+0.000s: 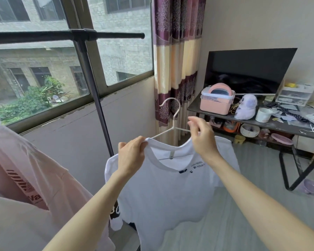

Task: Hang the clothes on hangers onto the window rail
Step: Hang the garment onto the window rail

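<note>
Both bare forearms extend forward from 6 o'clock toward centre, the left hand (131, 156) closed in a pinch at its fingertips with knuckles facing up, and the right hand (203, 136), at 3 o'clock of the left, raised slightly higher with fingers curled in a loose pinch.

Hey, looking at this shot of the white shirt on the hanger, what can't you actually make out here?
- Head view: the hanger's shoulders, inside the white shirt.
- The right hand's grip on the hanger, hidden behind its own fingers.
- The rail's left end, cut off by the frame edge.
- The pink shirt, mostly cut off at left.
- The small chest print, too small to read.
</note>
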Motion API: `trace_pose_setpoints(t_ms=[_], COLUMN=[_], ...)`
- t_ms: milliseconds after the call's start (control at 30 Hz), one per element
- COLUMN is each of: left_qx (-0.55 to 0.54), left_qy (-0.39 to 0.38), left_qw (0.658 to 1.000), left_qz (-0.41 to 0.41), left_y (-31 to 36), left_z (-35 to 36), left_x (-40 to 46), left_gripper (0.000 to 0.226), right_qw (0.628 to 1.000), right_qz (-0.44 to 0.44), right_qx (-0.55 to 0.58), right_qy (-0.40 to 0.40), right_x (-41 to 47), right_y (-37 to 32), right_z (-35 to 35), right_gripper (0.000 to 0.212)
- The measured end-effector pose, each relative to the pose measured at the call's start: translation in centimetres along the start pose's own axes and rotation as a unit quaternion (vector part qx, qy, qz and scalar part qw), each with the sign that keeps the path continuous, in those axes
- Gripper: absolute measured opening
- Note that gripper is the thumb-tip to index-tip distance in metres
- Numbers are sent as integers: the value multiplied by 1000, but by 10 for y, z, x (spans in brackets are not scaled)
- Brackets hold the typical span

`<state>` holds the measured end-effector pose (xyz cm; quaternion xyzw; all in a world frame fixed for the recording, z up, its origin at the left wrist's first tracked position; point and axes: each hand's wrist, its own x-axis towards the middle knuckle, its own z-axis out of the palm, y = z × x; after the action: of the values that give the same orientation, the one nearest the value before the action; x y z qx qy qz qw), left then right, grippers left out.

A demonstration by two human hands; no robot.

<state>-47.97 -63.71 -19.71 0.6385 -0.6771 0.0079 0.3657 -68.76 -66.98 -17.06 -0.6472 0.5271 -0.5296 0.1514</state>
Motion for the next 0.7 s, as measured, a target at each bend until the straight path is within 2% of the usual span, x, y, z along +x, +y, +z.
trace_pose_setpoints(t_ms=[67, 100, 200, 233, 300, 367, 433, 500, 600, 633, 700], left_qx=[-17, -31, -63, -71, -68, -45, -25, -9, -8, -20, -58], left_qy=[35, 45, 37, 35, 39, 59, 86, 95, 90, 86, 72], left_qw=[998, 996, 992, 992, 993, 994, 991, 988, 986, 986, 984], left_qz=[-52, -72, -102, -101, -90, -83, -98, -121, -138, -143, -154], left_y=[-9, -12, -20, -19, -16, -17, -21, -30, -37, -36, -31], left_z=[-6, -9, -18, -20, -24, -27, -32, -36, -41, -41, -41], left_x=[7, 12, 25, 28, 32, 35, 35, 35, 35, 35, 35], left_gripper=[18, 18, 22, 23, 23, 21, 22, 24, 25, 25, 23], right_qw=[995, 988, 966, 961, 950, 947, 949, 942, 917, 914, 923], right_qz=[61, 112, 236, 263, 305, 312, 310, 324, 352, 359, 350], right_qx=[-27, -53, -96, -85, -63, -69, -62, -22, 37, 40, 35], right_qy=[80, 95, 42, 18, -24, -26, 9, 81, 186, 185, 153], right_x=[0, 0, 1, 2, 5, 9, 17, 30, 36, 36, 37], right_y=[13, 21, 54, 63, 72, 80, 87, 95, 71, 64, 56], right_z=[-15, -23, -31, -31, -28, -26, -24, -24, -32, -33, -30], right_gripper=[37, 45, 63, 62, 40, 20, 24, 23, 18, 22, 45])
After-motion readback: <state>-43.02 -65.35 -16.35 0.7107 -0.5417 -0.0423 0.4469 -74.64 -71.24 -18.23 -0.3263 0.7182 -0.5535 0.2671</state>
